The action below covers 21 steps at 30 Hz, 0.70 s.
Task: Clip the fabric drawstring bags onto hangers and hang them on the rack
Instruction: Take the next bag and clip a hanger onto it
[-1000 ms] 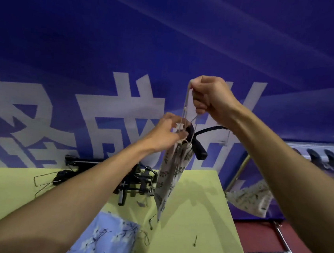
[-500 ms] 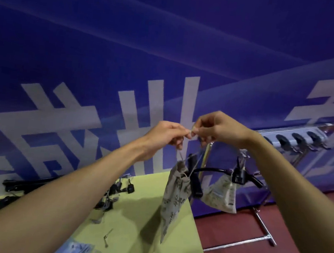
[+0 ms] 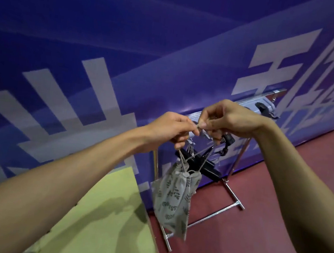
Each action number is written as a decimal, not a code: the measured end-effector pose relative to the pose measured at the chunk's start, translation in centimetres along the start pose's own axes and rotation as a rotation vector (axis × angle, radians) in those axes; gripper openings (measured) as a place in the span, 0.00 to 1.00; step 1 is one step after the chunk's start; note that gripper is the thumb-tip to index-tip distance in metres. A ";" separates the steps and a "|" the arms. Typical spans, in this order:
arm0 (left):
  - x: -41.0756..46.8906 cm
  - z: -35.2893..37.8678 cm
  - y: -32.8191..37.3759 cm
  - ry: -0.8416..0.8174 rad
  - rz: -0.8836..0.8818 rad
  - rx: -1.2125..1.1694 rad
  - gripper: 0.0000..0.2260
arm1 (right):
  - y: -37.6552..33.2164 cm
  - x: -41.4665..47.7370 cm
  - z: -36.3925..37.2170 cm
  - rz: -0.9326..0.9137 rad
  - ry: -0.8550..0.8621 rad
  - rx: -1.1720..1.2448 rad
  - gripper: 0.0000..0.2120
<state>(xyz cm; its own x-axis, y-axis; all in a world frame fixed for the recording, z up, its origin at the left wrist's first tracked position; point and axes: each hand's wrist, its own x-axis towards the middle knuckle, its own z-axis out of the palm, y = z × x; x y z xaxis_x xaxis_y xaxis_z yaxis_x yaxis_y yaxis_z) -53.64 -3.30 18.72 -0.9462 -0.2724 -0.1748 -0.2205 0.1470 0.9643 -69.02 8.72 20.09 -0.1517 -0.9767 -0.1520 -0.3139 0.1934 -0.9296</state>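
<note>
A big blue banner (image 3: 130,40) with pale letters fills the back. A green table (image 3: 99,212) sits low on the left, and the floor (image 3: 254,228) on the right is dark red. A shiny metal rack (image 3: 225,208) stands on that floor, just past the table's edge. Its top bar (image 3: 267,100) runs behind the hands, and the right hand hides part of it. A black hook (image 3: 264,107) sticks out near the bar's right end.

Both hands are up in front of the rack, very close together. The left hand (image 3: 167,130) is closed, and its fingertips pinch the thin drawstring (image 3: 182,161). The right hand (image 3: 230,118) pinches the same string at the top, thumb against finger, with its other fingers curled. The two pinches almost touch.

The fabric bag (image 3: 175,197) hangs down from the string, below the hands. It is pale with small dark leaf prints, and it dangles over the floor beside the table. A black hanger (image 3: 201,165) sits right behind the top of the bag, and the strings cross over it. I cannot tell if the bag is clipped to it.
</note>
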 end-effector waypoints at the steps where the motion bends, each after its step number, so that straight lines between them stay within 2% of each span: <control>1: 0.9 0.6 -0.3 -0.010 -0.015 -0.004 0.10 | 0.6 -0.1 -0.5 0.016 -0.003 -0.014 0.04; 7: 5.1 4.2 -3.4 -0.048 -0.107 -0.048 0.10 | 5.2 -0.2 -3.1 0.146 0.037 -0.110 0.03; 13: 9.2 5.8 -6.6 -0.012 -0.133 0.025 0.09 | 11.3 1.6 -4.4 0.162 0.234 -0.238 0.04; 18: 13.2 6.4 -9.0 0.052 -0.240 0.169 0.11 | 15.9 3.8 -4.5 0.198 0.397 -0.372 0.03; 21: 15.1 7.1 -9.6 0.151 -0.323 0.147 0.13 | 17.7 5.1 -4.0 0.188 0.553 -0.396 0.03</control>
<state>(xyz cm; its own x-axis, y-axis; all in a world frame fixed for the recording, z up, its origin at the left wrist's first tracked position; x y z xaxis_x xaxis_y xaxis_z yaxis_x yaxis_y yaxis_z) -67.47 -2.05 5.43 -0.7790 -0.4628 -0.4230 -0.5437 0.1627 0.8233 -79.08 7.51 4.16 -0.6577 -0.7532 -0.0079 -0.5369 0.4762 -0.6964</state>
